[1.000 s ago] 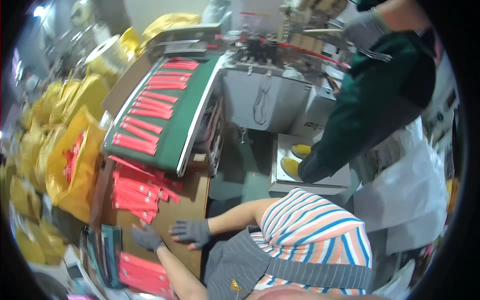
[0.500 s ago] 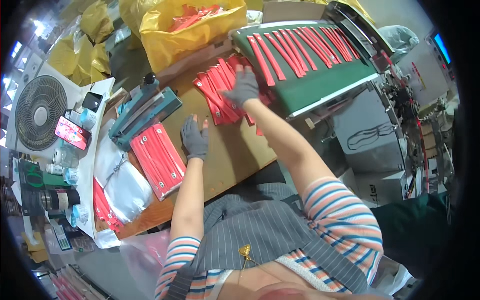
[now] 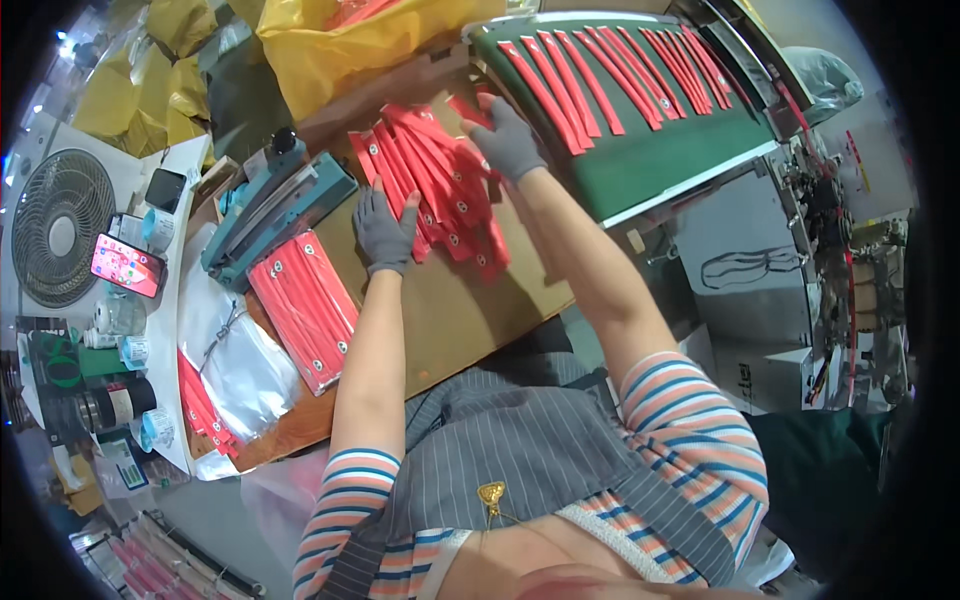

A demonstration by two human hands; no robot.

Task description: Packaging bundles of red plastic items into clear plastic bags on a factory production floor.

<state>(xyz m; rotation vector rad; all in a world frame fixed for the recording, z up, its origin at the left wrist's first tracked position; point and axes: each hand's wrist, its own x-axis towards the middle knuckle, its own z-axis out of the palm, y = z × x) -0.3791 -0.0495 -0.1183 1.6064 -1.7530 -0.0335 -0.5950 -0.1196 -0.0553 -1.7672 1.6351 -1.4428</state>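
Observation:
A loose pile of slim red packets (image 3: pixel 440 170) lies on the brown work surface in front of me. My left hand (image 3: pixel 387 232), in a grey glove with bare fingertips, is open at the pile's left side, its fingers spread against the packets. At the far right side of the pile is my right hand (image 3: pixel 508 145), gloved the same way. Its thumb and fingers are apart, next to the outer packets, with nothing seen gripped. Left of my left forearm, a clear bag of neatly stacked red packets (image 3: pixel 305 310) lies flat.
To the right, a green conveyor belt (image 3: pixel 640 165) carries several red packets in a row. A teal bag sealer (image 3: pixel 275 215) stands left of the pile, near clear plastic bags (image 3: pixel 240 365). Behind is a yellow bag (image 3: pixel 310 60). A fan (image 3: pixel 62 230) and a lit phone (image 3: pixel 128 265) are far left.
My left hand has moved away from me to the pile's edge. The right hand has shifted right and farther off, from on top of the packets to their side. The pile has spread toward my left hand.

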